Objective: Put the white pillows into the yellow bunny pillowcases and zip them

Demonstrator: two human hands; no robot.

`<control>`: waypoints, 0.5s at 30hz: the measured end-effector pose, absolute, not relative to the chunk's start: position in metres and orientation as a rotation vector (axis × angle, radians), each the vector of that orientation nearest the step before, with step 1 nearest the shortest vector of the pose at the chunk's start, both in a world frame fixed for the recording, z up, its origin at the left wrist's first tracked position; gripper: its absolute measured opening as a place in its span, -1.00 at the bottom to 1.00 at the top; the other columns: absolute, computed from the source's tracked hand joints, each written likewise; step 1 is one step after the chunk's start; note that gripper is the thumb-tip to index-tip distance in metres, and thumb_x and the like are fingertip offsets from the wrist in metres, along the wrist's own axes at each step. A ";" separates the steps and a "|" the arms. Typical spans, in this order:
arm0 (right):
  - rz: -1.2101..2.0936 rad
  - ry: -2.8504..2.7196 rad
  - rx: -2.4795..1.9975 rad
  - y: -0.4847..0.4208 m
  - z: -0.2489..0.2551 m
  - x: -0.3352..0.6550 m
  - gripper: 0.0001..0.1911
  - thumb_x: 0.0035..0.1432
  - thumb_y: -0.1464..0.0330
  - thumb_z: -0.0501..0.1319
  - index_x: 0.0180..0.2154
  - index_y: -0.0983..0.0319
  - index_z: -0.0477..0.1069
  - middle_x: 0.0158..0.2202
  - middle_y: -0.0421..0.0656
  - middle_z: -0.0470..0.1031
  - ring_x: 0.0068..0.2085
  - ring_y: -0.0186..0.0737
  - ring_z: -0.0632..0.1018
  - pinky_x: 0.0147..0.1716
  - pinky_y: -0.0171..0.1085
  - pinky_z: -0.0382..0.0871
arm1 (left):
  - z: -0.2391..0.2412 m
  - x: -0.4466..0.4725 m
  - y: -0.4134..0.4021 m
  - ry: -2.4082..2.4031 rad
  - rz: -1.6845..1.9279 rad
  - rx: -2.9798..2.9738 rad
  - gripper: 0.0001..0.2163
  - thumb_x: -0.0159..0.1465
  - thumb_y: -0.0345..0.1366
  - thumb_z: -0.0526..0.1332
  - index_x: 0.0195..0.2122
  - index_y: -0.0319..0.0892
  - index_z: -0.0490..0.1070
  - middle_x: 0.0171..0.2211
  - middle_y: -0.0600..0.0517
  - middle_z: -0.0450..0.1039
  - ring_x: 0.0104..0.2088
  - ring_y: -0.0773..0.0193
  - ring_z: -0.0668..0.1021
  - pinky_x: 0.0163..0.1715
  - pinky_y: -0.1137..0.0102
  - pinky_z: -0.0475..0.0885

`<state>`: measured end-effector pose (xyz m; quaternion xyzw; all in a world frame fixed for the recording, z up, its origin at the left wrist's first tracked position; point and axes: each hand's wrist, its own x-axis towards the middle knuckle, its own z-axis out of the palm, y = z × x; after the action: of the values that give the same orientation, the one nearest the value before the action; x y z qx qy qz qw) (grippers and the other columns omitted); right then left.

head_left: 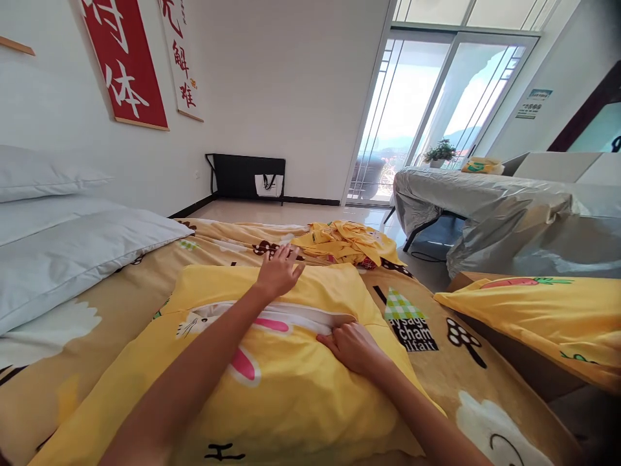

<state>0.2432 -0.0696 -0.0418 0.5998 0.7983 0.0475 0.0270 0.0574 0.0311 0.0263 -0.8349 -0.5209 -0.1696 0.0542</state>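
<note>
A yellow pillowcase (310,388) with a white and pink rabbit print lies in front of me on the bed. Through its long opening shows the white pillow (310,313) inside. My left hand (280,270) is over the far flap of the case, fingers apart and holding nothing; whether it touches the cloth I cannot tell. At the right end of the opening, my right hand (353,346) has its fingers curled on the near edge of the pillowcase, the thumb pointing left along it.
A tan patterned blanket (466,369) covers the bed. White pillows (87,252) lie at left. Crumpled yellow cloth (349,243) is beyond the pillowcase. Another yellow pillow (543,317) rests on a cardboard box (514,353) at right. A plastic-covered table (490,200) stands behind it.
</note>
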 end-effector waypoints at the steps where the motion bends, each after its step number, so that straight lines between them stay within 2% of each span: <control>1: 0.175 2.481 1.846 -0.072 -0.042 0.242 -0.30 0.34 0.06 -0.20 -0.42 0.31 0.57 -0.42 0.05 0.58 -0.31 -0.06 0.58 -0.27 -0.23 0.29 | 0.002 0.055 0.041 -1.712 -0.427 -2.595 -0.51 0.36 -0.07 -0.12 0.26 -0.14 0.12 0.26 -0.13 0.15 0.27 0.05 0.18 0.21 -0.03 0.03; 2: 0.202 2.496 1.827 -0.074 -0.041 0.241 -0.34 0.34 0.09 -0.17 -0.40 0.32 0.57 -0.39 0.05 0.58 -0.29 -0.06 0.58 -0.24 -0.22 0.29 | -0.020 0.052 0.049 -1.829 -0.359 -2.636 -0.51 0.38 -0.08 -0.15 0.27 -0.13 0.10 0.28 -0.11 0.13 0.28 0.08 0.17 0.23 -0.05 -0.03; 5: 0.234 2.475 1.718 -0.076 -0.023 0.234 -0.47 0.33 0.20 -0.07 -0.35 0.33 0.58 -0.34 0.08 0.58 -0.26 -0.05 0.57 -0.24 -0.21 0.29 | -0.062 0.040 0.062 -1.926 -0.316 -2.642 -0.51 0.39 -0.09 -0.23 0.28 -0.13 0.08 0.28 -0.08 0.13 0.27 0.12 0.20 0.23 -0.07 -0.03; 8: 0.170 2.540 1.603 -0.060 0.017 0.228 -0.60 0.26 0.26 0.04 -0.40 0.31 0.58 -0.39 0.06 0.58 -0.33 -0.10 0.56 -0.33 -0.26 0.27 | -0.066 0.038 0.065 -1.891 -0.352 -2.632 -0.48 0.39 -0.05 -0.24 0.29 -0.13 0.06 0.28 -0.05 0.11 0.29 0.15 0.16 0.24 -0.05 -0.04; 10: 0.082 2.759 1.597 -0.036 0.043 0.222 -0.62 0.27 0.26 0.03 -0.37 0.27 0.56 -0.38 -0.02 0.58 -0.34 -0.19 0.55 -0.32 -0.30 0.27 | -0.062 0.043 0.064 -1.881 -0.355 -2.623 -0.48 0.39 -0.05 -0.22 0.28 -0.14 0.07 0.27 -0.06 0.13 0.29 0.14 0.17 0.24 -0.04 -0.03; 11: 0.041 2.883 1.646 -0.022 0.050 0.219 -0.61 0.29 0.25 -0.01 -0.30 0.24 0.55 -0.32 -0.06 0.59 -0.29 -0.21 0.55 -0.26 -0.31 0.28 | -0.060 0.046 0.063 -1.884 -0.356 -2.611 -0.49 0.39 -0.05 -0.22 0.28 -0.14 0.09 0.27 -0.08 0.14 0.28 0.13 0.18 0.24 -0.05 -0.03; 13: -0.062 3.009 1.822 0.010 0.046 0.212 -0.58 0.33 0.20 -0.10 -0.05 0.19 0.46 -0.06 -0.09 0.54 -0.08 -0.21 0.51 -0.08 -0.28 0.26 | -0.058 0.049 0.061 -1.874 -0.370 -2.580 -0.50 0.39 -0.07 -0.22 0.27 -0.14 0.11 0.25 -0.10 0.17 0.27 0.12 0.21 0.24 -0.04 -0.02; 15: -0.202 2.915 1.947 0.038 0.019 0.210 -0.51 0.32 0.13 -0.09 0.16 0.16 0.28 0.17 -0.09 0.35 0.14 -0.17 0.36 0.10 -0.20 0.14 | -0.056 0.038 0.062 -1.809 -0.382 -2.554 -0.50 0.39 -0.07 -0.20 0.25 -0.15 0.16 0.24 -0.12 0.20 0.26 0.13 0.23 0.25 0.01 -0.01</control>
<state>0.2097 0.0377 0.0187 0.5450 0.8161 -0.0565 -0.1837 0.0383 0.0616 -0.0561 -0.8100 -0.5737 -0.1211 -0.0059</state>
